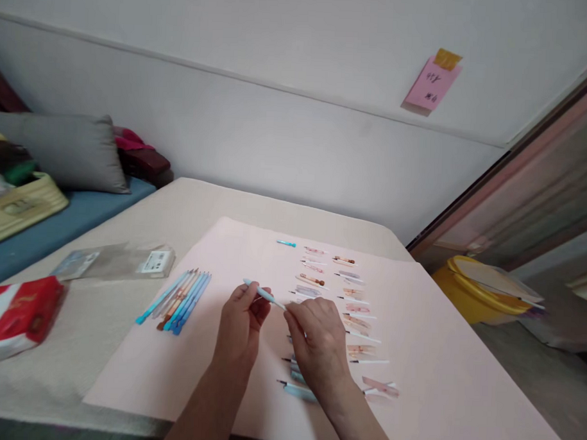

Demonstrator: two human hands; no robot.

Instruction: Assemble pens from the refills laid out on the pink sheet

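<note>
My left hand (242,321) and my right hand (318,339) are together over a pale pink sheet (438,353) on the table, both pinched on one light blue pen (264,294). The left fingers grip its middle and the right fingers hold its near end. To the left of my hands lies a bundle of several pens (178,299), blue and orange, side by side. Under and beyond my right hand, two rows of small pen parts (352,309) with patterned barrels and white tips are laid out. A lone blue cap (286,243) lies further back.
A beige table (188,203) carries a clear plastic package (113,262) and a red and white packet (18,316) at the left. A bed with a grey pillow (65,151) stands further left. A yellow basin (478,287) sits on the floor at the right.
</note>
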